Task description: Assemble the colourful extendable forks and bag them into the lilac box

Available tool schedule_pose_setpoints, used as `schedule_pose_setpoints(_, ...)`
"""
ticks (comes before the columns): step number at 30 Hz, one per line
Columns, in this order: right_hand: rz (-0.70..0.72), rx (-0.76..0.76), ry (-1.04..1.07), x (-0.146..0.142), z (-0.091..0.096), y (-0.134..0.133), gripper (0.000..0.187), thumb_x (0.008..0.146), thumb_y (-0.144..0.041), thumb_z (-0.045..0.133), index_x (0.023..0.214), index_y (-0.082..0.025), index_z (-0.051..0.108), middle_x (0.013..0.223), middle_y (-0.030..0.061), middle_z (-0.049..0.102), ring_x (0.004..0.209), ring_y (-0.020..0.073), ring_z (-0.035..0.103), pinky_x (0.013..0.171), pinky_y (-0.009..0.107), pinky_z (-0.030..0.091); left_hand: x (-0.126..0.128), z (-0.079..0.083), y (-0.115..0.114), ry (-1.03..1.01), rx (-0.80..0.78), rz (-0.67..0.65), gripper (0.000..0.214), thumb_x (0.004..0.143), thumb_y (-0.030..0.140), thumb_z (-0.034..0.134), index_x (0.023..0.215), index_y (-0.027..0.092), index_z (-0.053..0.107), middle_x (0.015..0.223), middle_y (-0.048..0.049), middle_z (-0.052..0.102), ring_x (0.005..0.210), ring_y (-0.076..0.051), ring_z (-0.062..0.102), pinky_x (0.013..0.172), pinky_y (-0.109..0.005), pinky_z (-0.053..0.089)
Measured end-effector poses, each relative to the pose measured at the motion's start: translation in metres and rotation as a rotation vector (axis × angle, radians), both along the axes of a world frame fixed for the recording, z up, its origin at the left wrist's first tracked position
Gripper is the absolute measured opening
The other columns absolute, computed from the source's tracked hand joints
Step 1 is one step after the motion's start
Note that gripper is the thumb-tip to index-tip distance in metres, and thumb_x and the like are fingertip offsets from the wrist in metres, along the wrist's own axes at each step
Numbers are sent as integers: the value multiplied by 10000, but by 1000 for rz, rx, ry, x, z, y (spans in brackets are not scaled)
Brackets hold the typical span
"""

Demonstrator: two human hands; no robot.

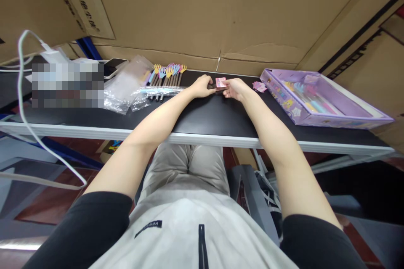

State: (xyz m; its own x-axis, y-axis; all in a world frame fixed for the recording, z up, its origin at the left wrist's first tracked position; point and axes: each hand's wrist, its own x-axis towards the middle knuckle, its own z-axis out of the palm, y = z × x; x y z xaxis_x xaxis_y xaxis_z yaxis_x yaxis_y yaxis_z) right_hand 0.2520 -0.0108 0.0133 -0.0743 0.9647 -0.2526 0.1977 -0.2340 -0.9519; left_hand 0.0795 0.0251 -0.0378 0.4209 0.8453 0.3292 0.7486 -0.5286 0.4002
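Observation:
My left hand [202, 87] is closed around one end of a thin dark stick [217, 88] held low over the black table. My right hand [236, 89] pinches a small pink printed card [221, 82] against or just above the same stick; whether they touch is unclear. To the left lies a row of dark-handled sticks with colourful claw-shaped tops [168, 71], like small back scratchers. A clear plastic sleeve with a light blue item [160, 91] lies across them. Several more pink cards [259, 87] are in a small pile right of my right hand.
An open purple box [296, 111] with colourful sticks inside stands at the right. Clear plastic bags [123, 88] and a phone [115, 67] lie at the left, with a white cable [21, 75] hanging over the table edge. Cardboard [202, 12] walls the back.

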Motion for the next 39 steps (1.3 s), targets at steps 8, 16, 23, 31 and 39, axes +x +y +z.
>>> schedule_pose_setpoints(8, 23, -18, 3, 1, 2, -1, 169, 987, -80, 420, 1040, -178, 547, 751, 77, 699, 436, 109, 471, 425, 183, 387, -1, 3, -3, 58, -38, -28, 494, 867, 342, 757, 1271, 79, 649, 1273, -196, 722, 1201, -329, 682, 1068, -411, 518)
schedule_pose_setpoints(16, 23, -46, 26, -2, 5, -5, 129, 947, -77, 481, 959, -195, 533, 697, 57, 667, 439, 107, 445, 441, 176, 375, -4, 2, -4, 40, -16, -67, 420, 867, 353, 743, 1214, 125, 681, 1245, -159, 742, 1166, -303, 695, 1034, -385, 520)
schedule_pose_setpoints(23, 50, -44, 84, -1, 4, -4, 150, 971, -89, 437, 888, -190, 509, 647, 46, 626, 435, 101, 389, 434, 181, 349, -4, 3, -8, 17, -24, -59, 509, 860, 356, 754, 1286, 97, 652, 1306, -187, 725, 1204, -318, 689, 1060, -399, 521)
schedule_pose_setpoints(31, 103, -57, 126, -1, 5, -5, 144, 975, -104, 436, 880, -182, 511, 666, 72, 670, 433, 95, 337, 424, 181, 316, -3, 6, -7, 107, -60, 86, 624, 833, 512, 780, 1306, 113, 694, 1322, -188, 716, 1263, -369, 653, 1101, -478, 511)
schedule_pose_setpoints(39, 60, -20, 88, -3, 7, -7, 169, 973, -82, 425, 871, -189, 507, 637, 23, 590, 430, 98, 384, 420, 193, 327, -4, 6, -9, 49, -50, 69, 570, 831, 434, 786, 1304, 134, 681, 1322, -165, 725, 1248, -341, 672, 1072, -443, 530)
